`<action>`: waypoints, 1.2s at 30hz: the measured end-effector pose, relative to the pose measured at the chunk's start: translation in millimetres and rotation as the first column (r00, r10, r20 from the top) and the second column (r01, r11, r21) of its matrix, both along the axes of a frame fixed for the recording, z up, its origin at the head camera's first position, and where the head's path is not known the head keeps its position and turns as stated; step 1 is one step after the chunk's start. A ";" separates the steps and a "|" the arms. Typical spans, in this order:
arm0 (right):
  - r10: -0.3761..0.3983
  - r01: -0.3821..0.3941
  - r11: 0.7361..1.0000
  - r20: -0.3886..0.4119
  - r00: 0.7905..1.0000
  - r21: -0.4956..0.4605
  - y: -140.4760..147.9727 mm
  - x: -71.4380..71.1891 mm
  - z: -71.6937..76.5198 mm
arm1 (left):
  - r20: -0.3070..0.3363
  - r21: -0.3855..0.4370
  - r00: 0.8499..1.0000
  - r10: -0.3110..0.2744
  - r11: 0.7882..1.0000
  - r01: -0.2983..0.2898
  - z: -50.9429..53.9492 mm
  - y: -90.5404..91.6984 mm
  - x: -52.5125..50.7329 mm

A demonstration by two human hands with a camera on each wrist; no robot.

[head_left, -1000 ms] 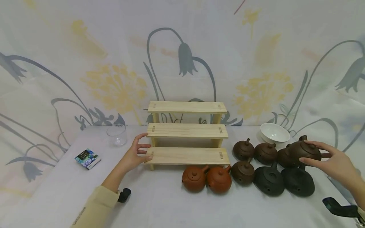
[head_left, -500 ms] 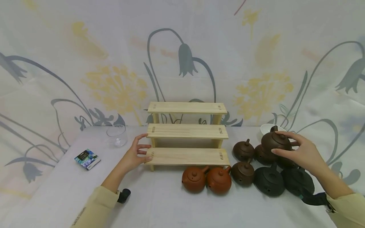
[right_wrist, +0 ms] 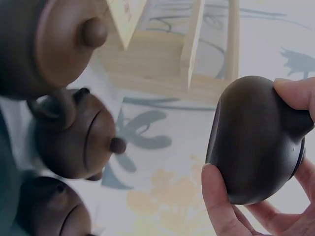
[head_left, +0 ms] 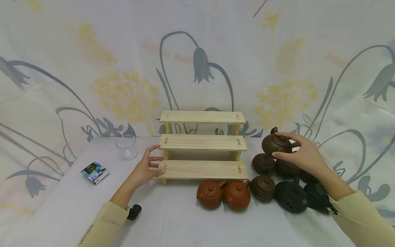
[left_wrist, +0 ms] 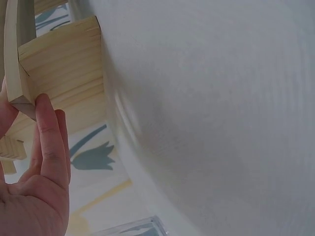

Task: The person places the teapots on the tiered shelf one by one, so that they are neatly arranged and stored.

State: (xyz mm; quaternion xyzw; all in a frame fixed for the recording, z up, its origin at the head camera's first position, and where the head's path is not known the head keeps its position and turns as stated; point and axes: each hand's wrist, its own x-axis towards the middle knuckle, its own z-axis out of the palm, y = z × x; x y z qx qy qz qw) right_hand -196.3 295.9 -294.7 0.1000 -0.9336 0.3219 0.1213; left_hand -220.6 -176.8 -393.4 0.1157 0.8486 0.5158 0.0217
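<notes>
At frame right, a raised brown teapot (head_left: 269, 145) is pinched by the right hand (head_left: 303, 156), at centre, a wooden stand (head_left: 203, 169) is gripped by the left hand (head_left: 145, 168)

A clear glass (head_left: 127, 147) stands beyond a small, colourful book (head_left: 94, 172).

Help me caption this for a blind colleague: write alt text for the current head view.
A person's right hand holds up a brown teapot near other dark teapots; the left hand grips the left end of a tiered wooden stand. Two reddish teapots sit in front of the stand; a clear glass and small book are to its left.
</notes>
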 end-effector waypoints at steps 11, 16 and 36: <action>0.081 -0.082 0.996 -0.037 0.996 -0.020 -35.0 -15.7 9.1 | 0.011 0.004 1.000 0.001 1.000 -0.001 0.3 0.1 0.4; 0.119 -0.120 0.991 -0.024 0.993 -0.053 -51.5 -23.0 13.1 | 0.009 0.018 1.000 -0.001 1.000 0.000 -1.2 -0.1 -1.2; 0.256 -0.265 0.958 -0.089 0.963 -0.109 -130.1 -70.2 23.4 | 0.020 0.030 1.000 0.010 0.999 -0.011 -3.6 -0.7 -1.7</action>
